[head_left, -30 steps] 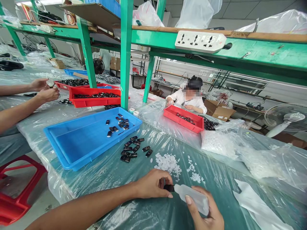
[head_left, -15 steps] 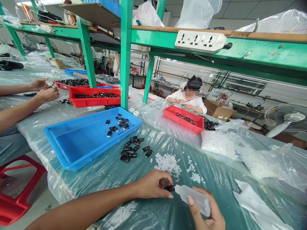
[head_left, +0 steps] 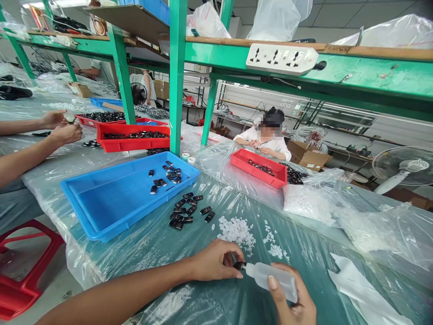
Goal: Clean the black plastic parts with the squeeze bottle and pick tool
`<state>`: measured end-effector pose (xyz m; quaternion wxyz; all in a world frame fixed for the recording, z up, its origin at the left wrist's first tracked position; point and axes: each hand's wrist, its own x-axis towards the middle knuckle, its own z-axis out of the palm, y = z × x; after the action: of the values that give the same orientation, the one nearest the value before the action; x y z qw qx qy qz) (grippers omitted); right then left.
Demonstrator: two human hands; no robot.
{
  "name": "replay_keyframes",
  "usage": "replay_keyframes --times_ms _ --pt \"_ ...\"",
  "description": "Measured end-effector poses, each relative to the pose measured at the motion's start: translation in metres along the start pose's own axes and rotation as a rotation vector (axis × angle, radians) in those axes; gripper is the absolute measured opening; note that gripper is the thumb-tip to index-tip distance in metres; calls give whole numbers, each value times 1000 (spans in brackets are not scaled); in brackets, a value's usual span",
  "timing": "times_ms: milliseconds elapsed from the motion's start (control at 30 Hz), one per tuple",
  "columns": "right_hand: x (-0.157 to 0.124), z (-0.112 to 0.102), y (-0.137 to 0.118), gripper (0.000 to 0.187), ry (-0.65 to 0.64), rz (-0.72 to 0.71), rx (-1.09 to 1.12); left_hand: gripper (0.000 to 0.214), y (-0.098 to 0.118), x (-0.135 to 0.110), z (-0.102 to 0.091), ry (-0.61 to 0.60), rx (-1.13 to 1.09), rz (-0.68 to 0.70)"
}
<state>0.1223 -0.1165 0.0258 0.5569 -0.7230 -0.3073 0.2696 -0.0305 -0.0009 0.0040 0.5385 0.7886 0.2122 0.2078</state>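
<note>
Between the thumb and fingers of my left hand [head_left: 219, 262] is a small black plastic casing [head_left: 239, 265], partly hidden by the fingertips. My right hand [head_left: 294, 295] is wrapped round a translucent squeeze bottle [head_left: 272, 279], tilted so that its nozzle points left at the casing. The nozzle tip meets the casing or lies very close to it; I cannot tell which. Just beyond my hands lies a pile of small white plastic pieces [head_left: 237, 232]. Several more black casings [head_left: 184, 211] rest on the plastic-covered table, left of that pile.
A blue tray [head_left: 101, 225] holds several black casings. Red trays [head_left: 135, 143] stand behind it. Across the table, a person in white works behind another red tray [head_left: 259, 174]. A co-worker's hands [head_left: 64, 128] are at left. A green post [head_left: 176, 81] rises from the table.
The bottle has tipped slightly, and the casing in my left hand has turned a little against the nozzle. In the background, a person has moved into fuller view beside the green posts.
</note>
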Motion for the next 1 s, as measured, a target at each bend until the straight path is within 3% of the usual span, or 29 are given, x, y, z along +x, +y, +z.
replay_keyframes --times_ms 133,333,1000 --pt "4 -1 0 56 0 55 38 33 2 -1 -1 -2 8 -1" --pt "7 0 3 53 -6 23 92 28 4 -1 -1 10 30 17" --pt "3 1 7 54 -7 -85 -61 27 3 -1 -1 5 168 34"
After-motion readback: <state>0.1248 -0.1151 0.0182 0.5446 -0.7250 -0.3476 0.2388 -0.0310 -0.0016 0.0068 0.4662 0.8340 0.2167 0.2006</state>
